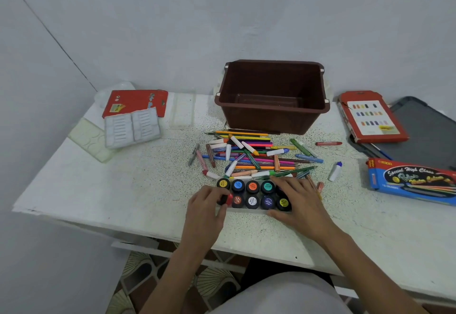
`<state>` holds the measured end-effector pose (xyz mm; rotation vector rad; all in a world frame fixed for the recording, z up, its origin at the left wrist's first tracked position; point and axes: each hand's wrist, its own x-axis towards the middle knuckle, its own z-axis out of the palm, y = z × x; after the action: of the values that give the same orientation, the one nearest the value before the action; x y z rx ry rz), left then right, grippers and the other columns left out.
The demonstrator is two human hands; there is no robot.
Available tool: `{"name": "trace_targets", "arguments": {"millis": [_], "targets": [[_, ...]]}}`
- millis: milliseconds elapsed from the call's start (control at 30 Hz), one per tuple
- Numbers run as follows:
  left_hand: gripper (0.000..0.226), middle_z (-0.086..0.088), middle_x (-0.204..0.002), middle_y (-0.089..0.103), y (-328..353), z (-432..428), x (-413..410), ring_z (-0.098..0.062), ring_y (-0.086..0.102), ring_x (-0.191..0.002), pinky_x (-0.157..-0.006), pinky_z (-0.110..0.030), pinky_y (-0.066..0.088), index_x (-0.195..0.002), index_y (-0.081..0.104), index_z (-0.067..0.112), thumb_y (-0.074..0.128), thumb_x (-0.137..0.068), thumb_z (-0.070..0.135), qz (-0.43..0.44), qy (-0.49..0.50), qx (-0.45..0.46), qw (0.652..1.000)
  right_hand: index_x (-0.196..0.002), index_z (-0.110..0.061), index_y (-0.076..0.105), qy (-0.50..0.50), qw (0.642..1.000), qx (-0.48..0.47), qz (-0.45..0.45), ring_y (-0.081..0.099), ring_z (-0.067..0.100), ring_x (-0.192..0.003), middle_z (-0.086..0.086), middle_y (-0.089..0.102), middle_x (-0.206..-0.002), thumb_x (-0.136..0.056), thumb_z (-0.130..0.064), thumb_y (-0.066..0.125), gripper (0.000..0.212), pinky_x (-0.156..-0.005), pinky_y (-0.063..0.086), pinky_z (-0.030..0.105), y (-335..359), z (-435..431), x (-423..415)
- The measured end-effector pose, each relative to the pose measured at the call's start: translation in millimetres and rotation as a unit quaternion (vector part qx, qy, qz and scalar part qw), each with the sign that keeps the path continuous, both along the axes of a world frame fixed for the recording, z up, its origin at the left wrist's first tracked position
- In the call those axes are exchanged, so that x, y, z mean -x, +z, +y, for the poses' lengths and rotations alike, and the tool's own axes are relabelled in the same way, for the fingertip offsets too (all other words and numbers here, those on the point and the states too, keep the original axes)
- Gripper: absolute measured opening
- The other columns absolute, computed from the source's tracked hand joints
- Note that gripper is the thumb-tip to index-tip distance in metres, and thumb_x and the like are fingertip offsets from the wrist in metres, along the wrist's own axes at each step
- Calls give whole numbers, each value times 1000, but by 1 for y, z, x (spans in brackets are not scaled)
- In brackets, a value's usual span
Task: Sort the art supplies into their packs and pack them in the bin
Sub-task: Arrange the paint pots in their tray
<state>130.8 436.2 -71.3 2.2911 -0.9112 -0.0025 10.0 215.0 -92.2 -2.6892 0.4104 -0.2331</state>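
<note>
A clear tray [246, 209] near the table's front edge holds two rows of small paint pots with coloured lids. My left hand [204, 208] grips a red-lidded pot [226, 199], tilted, at the tray's left end. My right hand [297, 197] rests flat over the tray's right end, covering some pots. Behind the tray lies a loose heap of pencils, crayons and markers [251, 155]. The brown bin [272, 95] stands at the back, with only a clear tray inside.
A red pack card [135, 101] with a clear blister tray [132, 127] lies back left, beside a pale palette [90, 138]. At right are a red box [370, 116], a blue pencil box [412, 180], a grey lid [424, 131], a red crayon [328, 143] and a white marker [335, 171].
</note>
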Motion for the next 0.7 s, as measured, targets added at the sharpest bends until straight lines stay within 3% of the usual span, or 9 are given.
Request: {"name": "trace_targets", "arguments": {"millis": [233, 433, 533, 700], "targets": [[29, 4, -103, 54, 0, 6, -9, -13, 61, -83, -72, -34, 56, -109, 66, 16, 68, -84, 2, 30, -20, -9, 999, -146, -26, 42, 2, 1000, 2, 1, 40, 19, -116, -5, 52, -135, -76, -60, 70, 83, -97, 34, 33, 0, 0, 0], [39, 1, -123, 53, -2, 9, -14, -8, 58, -98, -89, -25, 49, -124, 64, 12, 69, -85, 6, 61, -32, -2, 998, -146, -26, 42, 0, 1000, 4, 3, 40, 19, -116, -5, 52, -135, -76, -61, 70, 83, -96, 33, 33, 0, 1, -1], [43, -1, -125, 56, -3, 8, -14, -13, 59, -107, -95, -28, 49, -128, 62, 8, 70, -85, 7, 60, -49, -17, 997, -146, -26, 42, -3, 1000, 3, 4, 39, 19, -116, -5, 51, -136, -76, -61, 70, 83, -97, 33, 33, 0, 0, -1], [39, -2, -116, 63, -1, 9, -18, -16, 59, -102, -90, -34, 52, -121, 65, 11, 73, -83, 11, 36, -55, -27, 997, -146, -26, 42, -2, 1000, 1, 6, 39, 20, -117, -5, 51, -136, -76, -61, 70, 83, -99, 34, 35, 1, 1, -1]]}}
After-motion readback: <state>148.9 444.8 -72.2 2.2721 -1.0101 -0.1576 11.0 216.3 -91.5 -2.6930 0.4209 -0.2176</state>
